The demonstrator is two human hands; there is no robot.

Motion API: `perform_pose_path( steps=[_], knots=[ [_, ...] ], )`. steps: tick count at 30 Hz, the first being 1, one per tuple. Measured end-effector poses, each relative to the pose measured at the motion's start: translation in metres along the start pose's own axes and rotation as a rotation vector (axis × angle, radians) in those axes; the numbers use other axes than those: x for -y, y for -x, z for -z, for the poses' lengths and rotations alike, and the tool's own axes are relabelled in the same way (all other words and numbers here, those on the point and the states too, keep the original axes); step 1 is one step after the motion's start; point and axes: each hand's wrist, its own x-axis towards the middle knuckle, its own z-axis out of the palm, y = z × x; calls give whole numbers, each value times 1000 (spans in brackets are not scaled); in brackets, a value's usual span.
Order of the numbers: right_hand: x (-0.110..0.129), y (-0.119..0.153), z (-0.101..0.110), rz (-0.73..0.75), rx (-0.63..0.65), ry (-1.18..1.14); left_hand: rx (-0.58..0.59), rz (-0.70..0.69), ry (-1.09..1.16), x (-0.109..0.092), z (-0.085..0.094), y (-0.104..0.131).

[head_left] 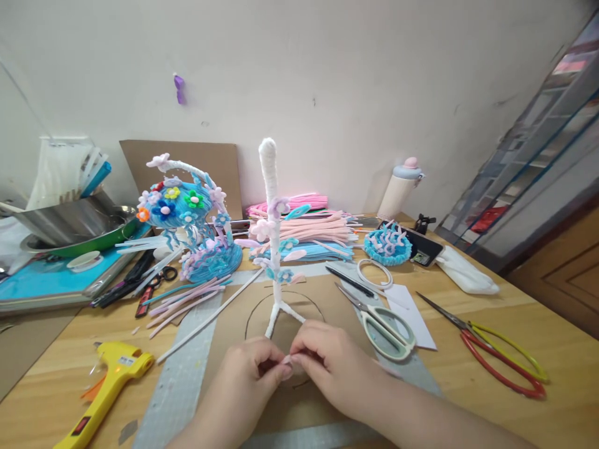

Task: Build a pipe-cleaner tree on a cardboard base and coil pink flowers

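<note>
Left hand point(255, 368) and right hand point(322, 362) pinched shut on pale pink pipe-cleaner piece point(286, 359) before white stem point(274, 249); shaping step, probably; next, careful attachment to stem.

Your white stem point(271, 231) upright on cardboard point(234, 318), pastel flowers along it, splayed feet, pink piece point(286, 360) pinched at its base
</note>
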Motion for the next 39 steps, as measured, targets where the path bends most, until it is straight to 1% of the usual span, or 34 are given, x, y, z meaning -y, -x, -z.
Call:
perform_pose_path(
  steps=[2, 5, 8, 10, 14, 17, 21, 23, 25, 30, 32, 35, 39],
  knots=[
    [1, 3, 1, 96, 8, 53, 7, 5, 35, -1, -1, 1],
    [1, 4, 0, 168, -2, 109, 35, 51, 118, -3, -4, 2],
    [0, 3, 1, 165, -8, 108, 64, 135, 232, -3, -5, 2],
    [0, 2, 2, 140, -20, 72, 59, 180, 312, -3, -5, 2],
    [-1, 1, 2, 111, -78, -24, 30, 196, 436, -3, -1, 0],
    [0, -1, 0, 40, -116, -117, 22, 204, 549, -5, 1, -1],
    [0, -5, -5, -167, -130, -282, -33, 237, 673, -8, 1, -2],
    [-1, -6, -8, -250, -115, -394, -58, 236, 698, -7, 1, -2],
    [-4, -7, -11, -302, -88, -505, -80, 229, 715, -6, 0, -2],
    [-9, -7, -16, -432, 19, -774, -164, 197, 795, 0, 2, -3],
    [-9, -7, -18, -451, 15, -808, -170, 193, 856, 2, 2, -4],
    [-6, -7, -20, -426, -2, -847, -147, 229, 948, 3, 1, -5],
    [0, -6, -22, -428, -12, -1007, -133, 279, 1015, 0, 0, -5]
  ],
)
